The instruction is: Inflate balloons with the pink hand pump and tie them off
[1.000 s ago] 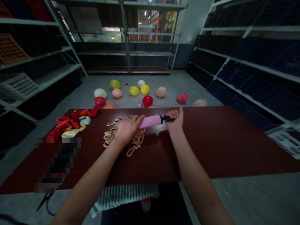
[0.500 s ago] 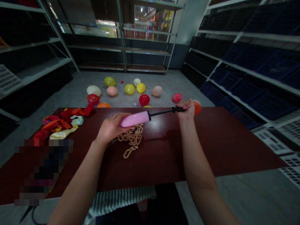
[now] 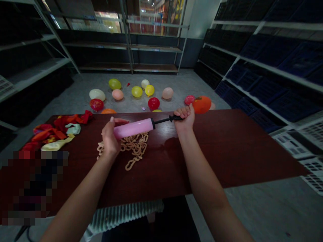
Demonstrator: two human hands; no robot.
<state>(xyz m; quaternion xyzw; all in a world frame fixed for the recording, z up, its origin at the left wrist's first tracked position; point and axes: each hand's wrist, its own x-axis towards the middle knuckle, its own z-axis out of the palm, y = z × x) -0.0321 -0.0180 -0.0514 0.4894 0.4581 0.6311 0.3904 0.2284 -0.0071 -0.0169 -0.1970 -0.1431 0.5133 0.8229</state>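
A balloon pump with a pink barrel [image 3: 136, 128] and a black rod is held level above the table between my hands. My left hand [image 3: 111, 136] is wrapped around the barrel's left end. At the other end, my right hand [image 3: 184, 119] grips the black handle [image 3: 176, 118]. An inflated orange balloon [image 3: 202, 105] sticks out just past my right fist; its neck is hidden, so how it is fastened cannot be seen. Under the barrel, a tangled heap of tan, looped balloon-like chain [image 3: 136, 149] lies on the dark red-brown table [image 3: 227, 151].
Limp red, orange and pale balloons [image 3: 59, 129] lie on the table's left side, near a blurred-out patch [image 3: 37, 185]. Beyond the table, several inflated balloons [image 3: 137, 91] rest on the grey floor. Shelves with dark blue crates [image 3: 264, 80] line the right side.
My right hand has moved left, pushing the pump's rod further into the barrel. More of the orange balloon shows, and it looks bigger. The view has shifted slightly.
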